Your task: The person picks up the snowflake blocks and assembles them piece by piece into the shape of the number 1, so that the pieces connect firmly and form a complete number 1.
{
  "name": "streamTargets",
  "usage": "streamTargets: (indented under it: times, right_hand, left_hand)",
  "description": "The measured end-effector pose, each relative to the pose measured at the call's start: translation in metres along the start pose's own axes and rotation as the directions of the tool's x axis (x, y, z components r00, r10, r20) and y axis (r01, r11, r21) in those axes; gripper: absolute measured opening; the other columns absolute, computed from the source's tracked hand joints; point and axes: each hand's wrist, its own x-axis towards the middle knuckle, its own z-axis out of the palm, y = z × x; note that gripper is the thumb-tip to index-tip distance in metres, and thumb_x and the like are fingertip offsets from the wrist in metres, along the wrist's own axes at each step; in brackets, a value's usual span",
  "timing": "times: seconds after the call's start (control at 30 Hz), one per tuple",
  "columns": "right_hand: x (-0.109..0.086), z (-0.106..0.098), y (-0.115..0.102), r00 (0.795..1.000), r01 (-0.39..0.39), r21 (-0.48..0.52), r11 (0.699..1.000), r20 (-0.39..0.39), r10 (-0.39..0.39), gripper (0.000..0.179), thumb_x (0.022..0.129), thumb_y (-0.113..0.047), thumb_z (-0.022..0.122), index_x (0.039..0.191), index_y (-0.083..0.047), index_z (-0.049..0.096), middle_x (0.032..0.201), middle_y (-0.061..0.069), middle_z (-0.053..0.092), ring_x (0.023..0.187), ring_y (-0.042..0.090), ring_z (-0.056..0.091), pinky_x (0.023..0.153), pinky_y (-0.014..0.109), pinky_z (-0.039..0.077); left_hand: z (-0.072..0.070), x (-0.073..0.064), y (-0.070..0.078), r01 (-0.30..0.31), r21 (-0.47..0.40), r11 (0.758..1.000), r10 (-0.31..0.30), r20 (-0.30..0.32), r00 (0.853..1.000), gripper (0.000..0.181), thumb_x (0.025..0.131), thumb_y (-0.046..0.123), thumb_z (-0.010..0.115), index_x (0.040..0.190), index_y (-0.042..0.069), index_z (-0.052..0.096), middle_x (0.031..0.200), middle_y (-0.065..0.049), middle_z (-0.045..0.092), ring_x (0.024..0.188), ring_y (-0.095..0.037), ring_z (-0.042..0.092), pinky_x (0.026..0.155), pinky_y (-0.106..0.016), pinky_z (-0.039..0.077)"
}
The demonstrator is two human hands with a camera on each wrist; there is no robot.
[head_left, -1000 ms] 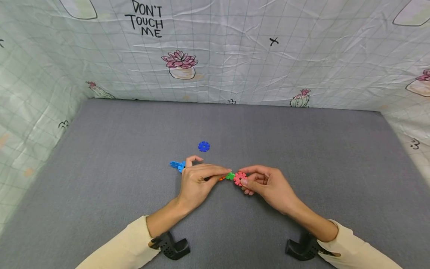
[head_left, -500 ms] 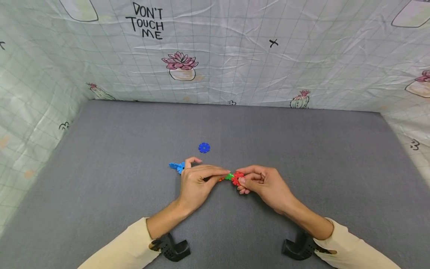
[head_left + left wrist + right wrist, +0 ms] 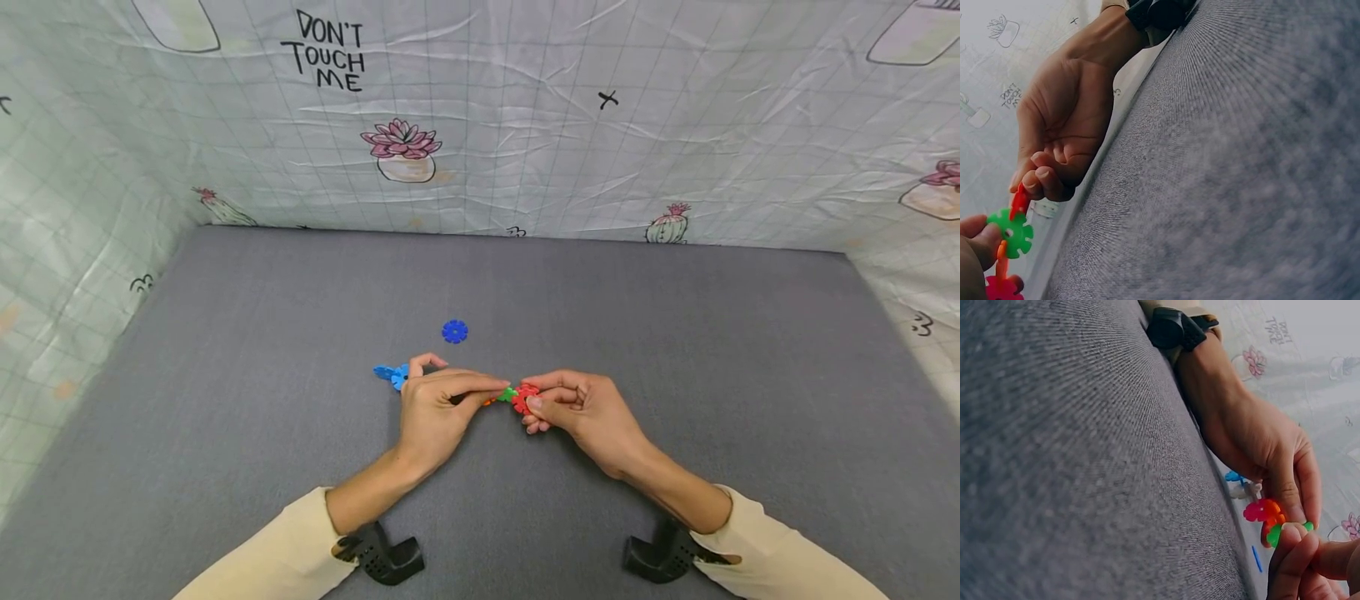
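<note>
My left hand pinches a green notched disc between thumb and fingers. That disc is part of a chain of plastic snowflake discs: an orange disc, a pink disc, a whitish disc and light blue discs at the far left end. My right hand pinches a red notched disc between thumb and forefinger. In the left wrist view the red disc meets the green disc's upper edge, roughly crosswise. How deep their slots sit is hard to see. My left hand hides the chain's middle from above.
A loose dark blue disc lies flat on the grey table, just beyond my left hand. A patterned cloth hangs behind the table and along its sides.
My right hand has moved slightly left, bringing the red disc against the green one and turning it a little. My left hand keeps its hold and has barely shifted.
</note>
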Motion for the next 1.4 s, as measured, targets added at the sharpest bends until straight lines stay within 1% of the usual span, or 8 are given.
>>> streamTargets:
  times: [0.2,0.43,0.63,0.87,1.0,1.1,1.27,1.4]
  right_hand:
    - [0.0010,0.0018,0.0010,1.000,-0.001,-0.015,1.000,-0.003,0.001,0.034,0.092,-0.005,0.063,0.120,0.011,0.056,0.096,0.026,0.067,0.079,0.028,0.069,0.071,0.037,0.055]
    - [0.0004,0.0006,0.0002,1.000,0.002,-0.066,0.998,-0.025,-0.003,0.036,0.091,-0.008,0.065,0.121,0.011,0.056,0.095,0.024,0.068,0.080,0.029,0.069,0.070,0.034,0.055]
    - [0.0011,-0.0003,-0.0007,0.996,-0.014,-0.123,0.992,-0.094,0.002,0.035,0.088,-0.016,0.071,0.117,0.001,0.061,0.090,0.017,0.070,0.077,0.029,0.069,0.068,0.032,0.054]
    - [0.0025,-0.0009,-0.0028,0.994,-0.021,-0.129,0.991,-0.108,0.007,0.036,0.088,-0.019,0.071,0.117,-0.002,0.060,0.090,0.015,0.071,0.078,0.032,0.069,0.068,0.033,0.054]
    - [0.0023,-0.0015,-0.0042,0.994,-0.015,-0.161,0.987,-0.106,-0.002,0.035,0.090,-0.018,0.068,0.119,-0.002,0.060,0.090,0.014,0.071,0.080,0.030,0.069,0.069,0.033,0.054]
    - [0.0025,-0.0016,-0.0050,0.995,0.004,-0.177,0.984,-0.098,-0.022,0.034,0.092,-0.015,0.065,0.122,0.001,0.059,0.091,0.014,0.071,0.082,0.029,0.069,0.071,0.032,0.054]
    - [0.0034,-0.0014,-0.0055,0.995,0.021,-0.182,0.983,-0.094,-0.038,0.032,0.094,-0.011,0.061,0.122,0.003,0.059,0.093,0.016,0.070,0.084,0.028,0.068,0.072,0.030,0.054]
    - [0.0044,-0.0009,-0.0057,0.994,0.012,-0.205,0.979,-0.106,-0.035,0.031,0.092,-0.013,0.065,0.120,0.001,0.062,0.094,0.014,0.070,0.083,0.026,0.067,0.071,0.031,0.054]
  left_hand:
    - [-0.0006,-0.0005,-0.0004,0.004,0.008,1.000,-0.004,0.002,1.000,0.007,0.080,0.011,0.076,0.083,0.017,0.079,0.080,0.004,0.073,0.073,-0.005,0.067,0.083,-0.043,0.029]
    - [0.0006,0.0002,-0.0015,-0.043,0.040,0.998,0.044,-0.012,0.999,0.010,0.078,0.009,0.078,0.084,0.017,0.078,0.084,0.004,0.073,0.080,-0.008,0.068,0.083,-0.046,0.030]
    - [0.0015,0.0008,-0.0027,-0.081,0.067,0.994,0.083,-0.023,0.996,0.009,0.079,0.012,0.078,0.087,0.016,0.078,0.089,0.002,0.073,0.089,-0.012,0.068,0.082,-0.045,0.032]
    - [0.0019,0.0015,-0.0034,-0.102,0.038,0.994,0.101,0.030,0.994,0.015,0.079,0.012,0.079,0.093,0.011,0.075,0.094,0.002,0.071,0.096,-0.018,0.063,0.085,-0.038,0.041]
    - [0.0020,0.0019,-0.0031,-0.104,-0.003,0.995,0.103,0.070,0.992,0.025,0.075,0.015,0.082,0.096,0.007,0.071,0.095,0.000,0.069,0.097,-0.018,0.060,0.086,-0.037,0.042]
    - [0.0018,0.0021,-0.0025,-0.097,-0.018,0.995,0.098,0.092,0.991,0.032,0.073,0.017,0.084,0.099,0.006,0.069,0.097,0.000,0.068,0.099,-0.019,0.059,0.088,-0.038,0.042]
    - [0.0017,0.0016,-0.0022,-0.079,-0.014,0.997,0.080,0.103,0.991,0.036,0.071,0.019,0.085,0.100,0.008,0.067,0.098,0.000,0.067,0.101,-0.019,0.057,0.090,-0.039,0.041]
    - [0.0017,0.0011,-0.0025,-0.076,-0.018,0.997,0.078,0.104,0.992,0.036,0.070,0.018,0.086,0.100,0.009,0.066,0.098,0.000,0.066,0.100,-0.018,0.058,0.089,-0.039,0.042]
